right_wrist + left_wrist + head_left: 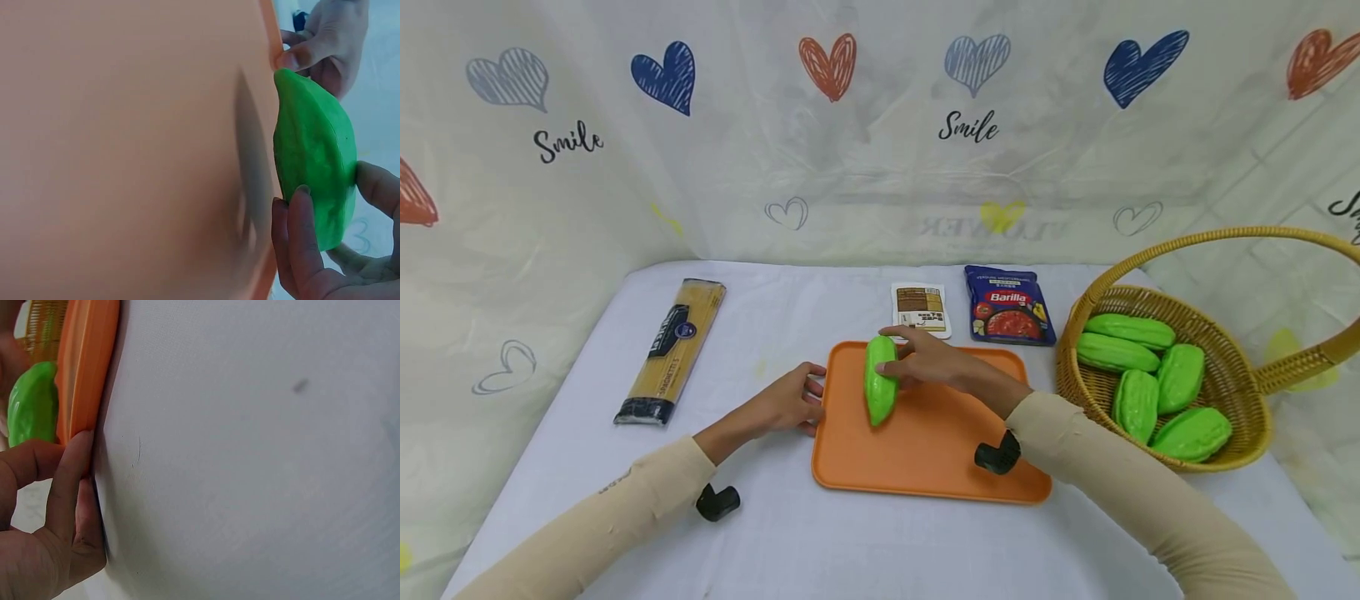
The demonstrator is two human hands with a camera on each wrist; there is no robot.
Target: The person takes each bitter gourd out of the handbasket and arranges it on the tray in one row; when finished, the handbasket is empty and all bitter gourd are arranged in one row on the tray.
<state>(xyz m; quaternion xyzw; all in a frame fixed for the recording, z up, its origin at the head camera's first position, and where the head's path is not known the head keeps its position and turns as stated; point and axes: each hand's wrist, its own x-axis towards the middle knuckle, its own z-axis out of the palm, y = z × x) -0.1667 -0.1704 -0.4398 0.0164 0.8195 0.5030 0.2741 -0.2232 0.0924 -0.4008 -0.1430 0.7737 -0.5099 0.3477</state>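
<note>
A bright green ridged vegetable (pixel 881 381) with a pointed end is above the left part of an orange tray (pixel 925 450). My right hand (pixel 928 360) grips it; in the right wrist view, fingers and thumb lie on opposite sides of the vegetable (pixel 315 156), whose shadow falls on the tray. At the tray's left edge, my left hand (pixel 788 400) holds the rim. The left wrist view shows the fingers of that hand (pixel 53 519) against the tray's side (pixel 94 369), low by the white cloth.
A wicker basket (pixel 1258 417) at right, with a tall handle, holds several similar green vegetables (pixel 1191 435). Behind the tray lie a white packet (pixel 921 308) and a blue Barilla pouch (pixel 1009 305). A spaghetti pack (pixel 672 350) lies at left on the white tablecloth (pixel 760 533).
</note>
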